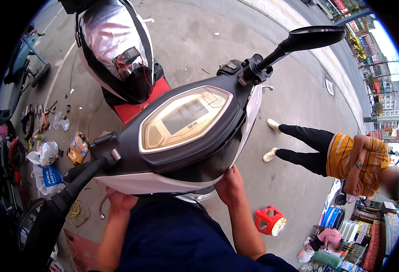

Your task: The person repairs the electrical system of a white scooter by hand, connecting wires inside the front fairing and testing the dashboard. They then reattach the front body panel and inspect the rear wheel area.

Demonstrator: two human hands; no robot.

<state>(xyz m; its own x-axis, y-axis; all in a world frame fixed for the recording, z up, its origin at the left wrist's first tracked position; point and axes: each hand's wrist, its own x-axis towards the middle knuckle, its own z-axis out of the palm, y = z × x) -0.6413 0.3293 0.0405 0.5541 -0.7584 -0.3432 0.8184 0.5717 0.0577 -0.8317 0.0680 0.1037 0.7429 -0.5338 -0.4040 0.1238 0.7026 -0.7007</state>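
An electric scooter's handlebar cover [199, 156] fills the middle of the head view, dark grey with a gold-framed display [186, 119]. A white front panel [163, 182] runs along its near side. At the panel's lower left edge, my left hand [121, 201] is closed on it, fingers partly hidden underneath. My right hand [230, 187] pinches the same panel farther right, thumb on the edge and other fingers mostly out of sight. A gap shows between the panel's right part and the dark cover. A brake lever [103, 206] hangs beside my left hand.
A multimeter [128, 58] with red leads lies on the silver-covered seat [104, 27]. Mirrors stick out at right [315, 38] and lower left [41, 231]. Plastic bags [47, 177] and scattered tools [41, 115] lie left. A red stool [265, 221] and a standing person [344, 156] are right.
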